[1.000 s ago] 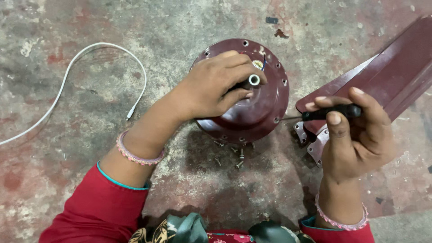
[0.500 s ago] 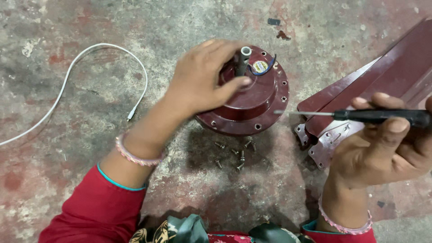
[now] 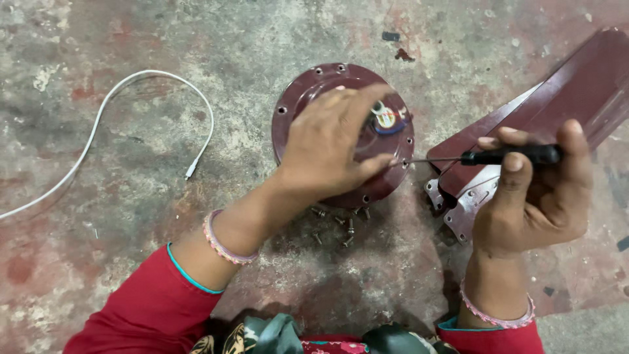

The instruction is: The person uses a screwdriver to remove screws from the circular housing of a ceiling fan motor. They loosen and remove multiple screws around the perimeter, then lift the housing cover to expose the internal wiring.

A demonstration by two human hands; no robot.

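left hand (image 3: 327, 147) spread flat on the maroon motor housing (image 3: 308, 92), right hand (image 3: 534, 190) clamped on the screwdriver (image 3: 511, 156); tip could slip off the rim hole and jab a finger.

light: soft, even, moderately bright, diffuse | shadows: faint, cast toward 6 o'clock under the left hand (image 3: 327, 147) and right hand (image 3: 534, 190) | glare: mild sheen at 2 o'clock | blur: slight on fingers | focus: sharp centre
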